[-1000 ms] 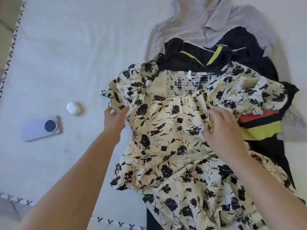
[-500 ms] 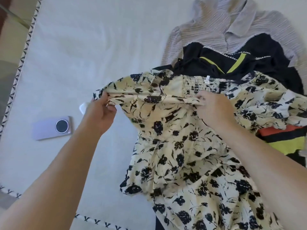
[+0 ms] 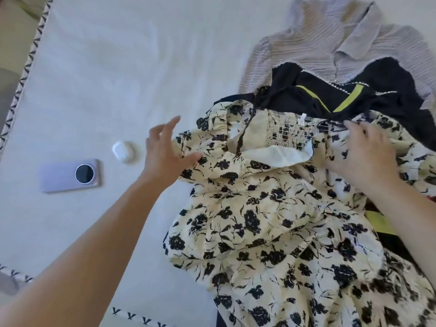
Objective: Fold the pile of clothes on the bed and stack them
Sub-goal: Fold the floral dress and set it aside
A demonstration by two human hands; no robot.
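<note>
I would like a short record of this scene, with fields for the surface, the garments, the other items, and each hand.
surface: white bed sheet
top garment: cream floral dress, spread out, unfolded
beneath it: black garment with yellow stripes, then grey striped shirt
other items: lilac phone, white earbud case, both left of the dress
left hand: open, at the dress's left edge
right hand: flat on the dress, no grip

No words, numbers or brand names can be read anywhere. The small white tag (image 3: pixel 302 118) at the neckline of the floral dress (image 3: pixel 271 220) is blank from here — too small to show print. The phone (image 3: pixel 70 175), lying on the bed (image 3: pixel 118 67) left of the dress, shows no logo, and the bed's edge carries only a repeating dark Y-shaped pattern (image 3: pixel 131 315) — decoration, not lettering.
</note>
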